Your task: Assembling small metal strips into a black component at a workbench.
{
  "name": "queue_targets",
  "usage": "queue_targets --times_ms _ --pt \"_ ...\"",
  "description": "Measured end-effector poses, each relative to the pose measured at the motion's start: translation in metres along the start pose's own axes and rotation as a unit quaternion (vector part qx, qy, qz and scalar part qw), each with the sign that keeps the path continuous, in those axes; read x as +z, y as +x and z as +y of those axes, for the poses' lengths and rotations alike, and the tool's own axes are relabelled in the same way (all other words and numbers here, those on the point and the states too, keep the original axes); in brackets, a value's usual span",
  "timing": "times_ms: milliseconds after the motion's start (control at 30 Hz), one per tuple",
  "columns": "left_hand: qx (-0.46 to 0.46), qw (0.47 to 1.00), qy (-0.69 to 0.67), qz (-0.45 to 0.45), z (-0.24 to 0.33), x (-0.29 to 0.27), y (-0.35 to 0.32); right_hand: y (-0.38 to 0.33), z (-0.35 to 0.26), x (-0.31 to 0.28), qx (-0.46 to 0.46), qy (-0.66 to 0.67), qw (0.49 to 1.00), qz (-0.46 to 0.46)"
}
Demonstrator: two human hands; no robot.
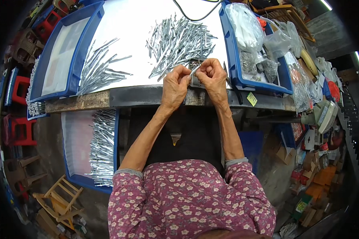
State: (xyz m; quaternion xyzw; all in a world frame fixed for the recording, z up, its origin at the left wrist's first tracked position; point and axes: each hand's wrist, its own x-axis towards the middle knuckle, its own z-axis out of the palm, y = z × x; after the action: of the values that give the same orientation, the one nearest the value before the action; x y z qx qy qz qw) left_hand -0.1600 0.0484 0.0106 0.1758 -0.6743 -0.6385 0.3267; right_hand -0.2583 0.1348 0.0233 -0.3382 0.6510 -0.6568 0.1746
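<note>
silvery strip [194,73], as i watch from afar, sits pinched between the fingertips of the left hand [174,87] and those of the right hand [214,83], just above the table edge [139,95], its long axis slanting away rightward, neither hand clearly nearer.

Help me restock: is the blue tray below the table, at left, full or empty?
Partly full: the blue tray has metal strips only along its right.
</note>
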Motion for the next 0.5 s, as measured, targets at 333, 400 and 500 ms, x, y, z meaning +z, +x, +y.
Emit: queue_targets --times_ms 333,400,500 --pt "-0.009 0.999 -0.019 0.032 0.0011 -0.0023 -0.0013 -0.0008 -0.0051 0.0060 0.026 -0.011 1.000 0.008" --pt "-0.001 0.999 0.023 0.030 0.0034 -0.0027 -0.0009 -0.0010 -0.0050 0.0065 0.035 -0.004 0.999 0.014" --pt "0.041 0.996 0.058 0.051 0.0008 -0.0006 -0.0016 -0.0004 0.0008 0.0076 0.045 0.028 0.998 0.025"
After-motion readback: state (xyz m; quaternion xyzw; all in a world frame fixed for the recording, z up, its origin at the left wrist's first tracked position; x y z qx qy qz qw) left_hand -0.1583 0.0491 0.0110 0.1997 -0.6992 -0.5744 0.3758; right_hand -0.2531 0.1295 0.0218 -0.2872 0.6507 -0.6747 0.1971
